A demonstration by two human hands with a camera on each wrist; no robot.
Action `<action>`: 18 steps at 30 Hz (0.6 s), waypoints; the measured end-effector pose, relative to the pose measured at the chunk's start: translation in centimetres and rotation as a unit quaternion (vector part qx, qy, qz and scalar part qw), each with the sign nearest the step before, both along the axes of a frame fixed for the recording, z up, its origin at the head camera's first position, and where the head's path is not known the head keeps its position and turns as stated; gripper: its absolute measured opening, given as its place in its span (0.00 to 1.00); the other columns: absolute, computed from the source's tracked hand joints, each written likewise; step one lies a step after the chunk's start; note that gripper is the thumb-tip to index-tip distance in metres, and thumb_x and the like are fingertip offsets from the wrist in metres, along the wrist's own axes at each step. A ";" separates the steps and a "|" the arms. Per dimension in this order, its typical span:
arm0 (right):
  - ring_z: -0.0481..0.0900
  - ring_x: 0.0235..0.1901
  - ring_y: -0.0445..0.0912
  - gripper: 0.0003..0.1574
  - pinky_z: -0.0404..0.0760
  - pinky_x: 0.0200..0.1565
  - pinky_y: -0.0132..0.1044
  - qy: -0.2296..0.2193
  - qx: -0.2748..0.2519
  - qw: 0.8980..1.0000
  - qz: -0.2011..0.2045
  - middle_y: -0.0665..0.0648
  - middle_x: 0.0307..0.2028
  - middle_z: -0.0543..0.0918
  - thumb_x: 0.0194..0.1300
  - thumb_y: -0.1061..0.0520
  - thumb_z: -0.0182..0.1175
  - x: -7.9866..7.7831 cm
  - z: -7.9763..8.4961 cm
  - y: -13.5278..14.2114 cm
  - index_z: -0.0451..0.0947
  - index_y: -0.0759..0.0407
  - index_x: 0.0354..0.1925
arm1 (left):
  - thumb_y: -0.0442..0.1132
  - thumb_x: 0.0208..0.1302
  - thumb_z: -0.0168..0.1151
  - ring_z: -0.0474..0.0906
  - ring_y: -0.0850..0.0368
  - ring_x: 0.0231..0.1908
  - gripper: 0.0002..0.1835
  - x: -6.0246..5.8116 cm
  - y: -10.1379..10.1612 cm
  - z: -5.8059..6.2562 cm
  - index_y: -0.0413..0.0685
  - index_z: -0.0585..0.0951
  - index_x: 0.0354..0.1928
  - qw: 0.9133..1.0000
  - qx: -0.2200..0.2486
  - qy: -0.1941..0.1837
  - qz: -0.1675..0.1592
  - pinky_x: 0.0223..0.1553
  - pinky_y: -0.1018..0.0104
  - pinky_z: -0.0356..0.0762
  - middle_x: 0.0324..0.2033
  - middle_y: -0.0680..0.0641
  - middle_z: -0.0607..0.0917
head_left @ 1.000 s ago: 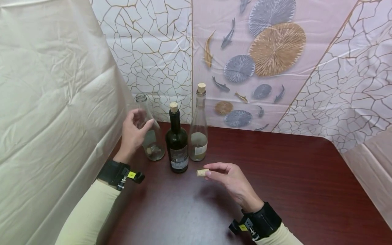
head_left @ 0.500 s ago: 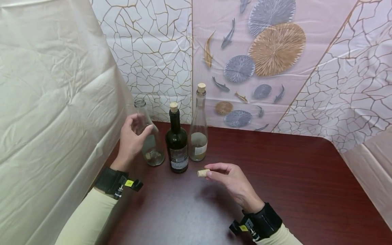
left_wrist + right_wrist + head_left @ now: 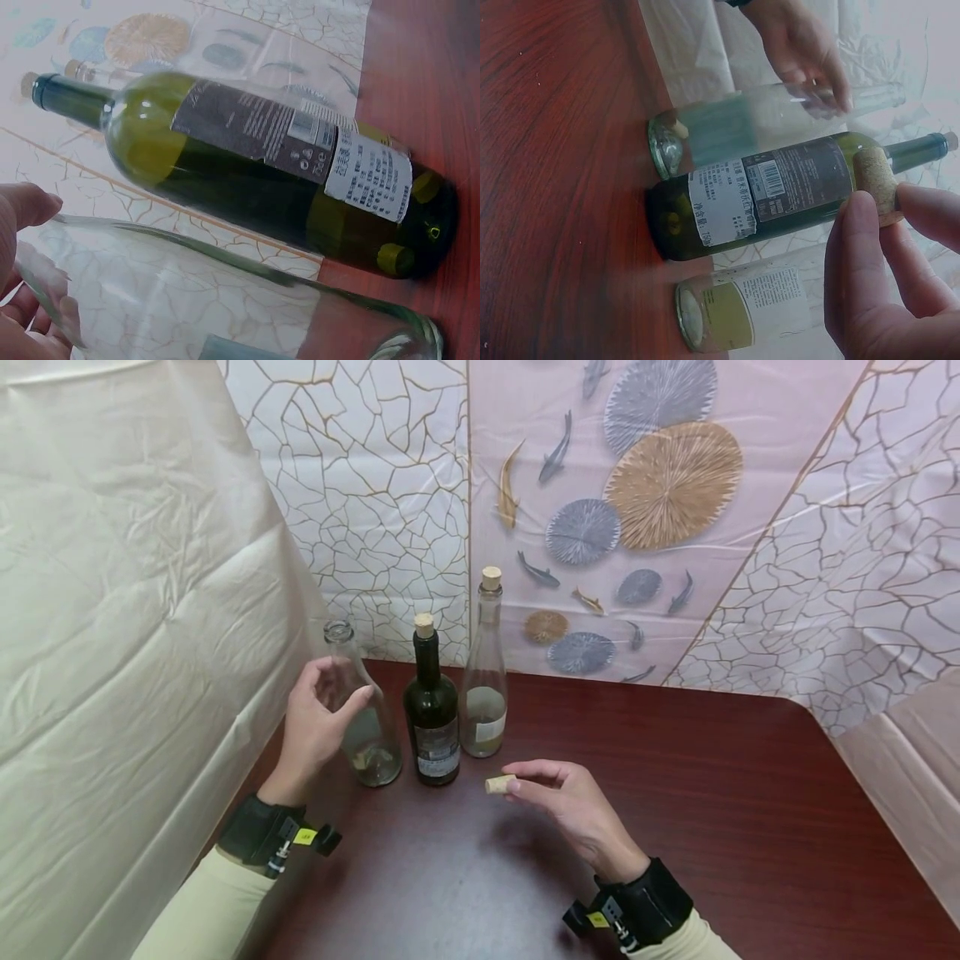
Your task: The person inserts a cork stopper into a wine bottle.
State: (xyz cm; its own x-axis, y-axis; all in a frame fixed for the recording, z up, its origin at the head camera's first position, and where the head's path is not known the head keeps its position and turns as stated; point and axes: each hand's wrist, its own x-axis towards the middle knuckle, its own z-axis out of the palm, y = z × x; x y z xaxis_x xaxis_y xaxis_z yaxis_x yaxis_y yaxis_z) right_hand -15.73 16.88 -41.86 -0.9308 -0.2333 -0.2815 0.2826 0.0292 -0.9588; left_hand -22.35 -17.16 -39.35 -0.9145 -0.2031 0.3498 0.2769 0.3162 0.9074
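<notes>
My left hand (image 3: 315, 722) holds an open-topped clear glass bottle (image 3: 378, 752) around its shoulder, thumb on the near side. The bottle stands upright at the left of the table. In the left wrist view this clear bottle (image 3: 195, 289) lies across the lower part, with only some fingers (image 3: 26, 206) showing. Between thumb and fingertips my right hand (image 3: 577, 810) pinches a cork (image 3: 498, 784), level above the table and apart from the bottles. The right wrist view shows that cork (image 3: 876, 176) close up, before a dark green wine bottle (image 3: 780, 187).
The dark green wine bottle (image 3: 431, 702), topped with a cork, stands just right of the held bottle. Beside it is a corked clear bottle (image 3: 486, 697) with a pale label. A patterned cloth (image 3: 585, 460) hangs behind the dark red table (image 3: 697, 777); a beige cloth (image 3: 150, 610) hangs at left.
My left hand has drawn the clear bottle toward me along the table, slightly left. My right hand with the cork has hardly moved. The two corked bottles stand where they were.
</notes>
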 end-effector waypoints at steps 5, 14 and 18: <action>0.88 0.46 0.43 0.24 0.87 0.51 0.34 0.002 -0.002 1.000 0.005 0.56 0.53 0.88 0.68 0.57 0.71 0.0 0.0 0.1 0.83 0.66 0.59 | 0.38 0.65 0.73 0.75 0.64 0.57 0.26 0.7 -0.1 0.1 0.39 0.73 0.60 1.000 -0.018 -0.008 -0.001 0.69 0.68 0.71 0.56 0.51 0.78; 0.88 0.46 0.40 0.26 0.86 0.49 0.32 0.014 -0.009 1.000 0.007 0.59 0.56 0.88 0.67 0.60 0.70 0.1 -0.2 0.2 0.82 0.68 0.61 | 0.38 0.65 0.73 0.74 0.66 0.59 0.26 2.2 0.0 0.1 0.39 0.73 0.60 1.000 -0.025 -0.012 -0.008 0.67 0.75 0.69 0.56 0.51 0.79; 0.88 0.46 0.41 0.25 0.86 0.50 0.33 0.017 -0.004 1.000 0.002 0.62 0.58 0.87 0.67 0.60 0.70 0.1 -0.2 0.2 0.82 0.67 0.60 | 0.39 0.65 0.74 0.74 0.67 0.59 0.26 2.9 0.2 0.2 0.40 0.74 0.60 0.999 -0.026 -0.019 -0.015 0.70 0.74 0.68 0.56 0.51 0.80</action>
State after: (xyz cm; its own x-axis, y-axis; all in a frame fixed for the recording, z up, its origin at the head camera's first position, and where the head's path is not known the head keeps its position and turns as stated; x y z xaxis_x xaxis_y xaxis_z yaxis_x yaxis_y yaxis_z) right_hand -15.60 17.08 -42.02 -0.9384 -0.2400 -0.2486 0.2506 0.0226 -0.9678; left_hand -19.44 -16.98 -39.17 -0.9330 -0.1585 0.3232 0.2517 0.3546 0.9005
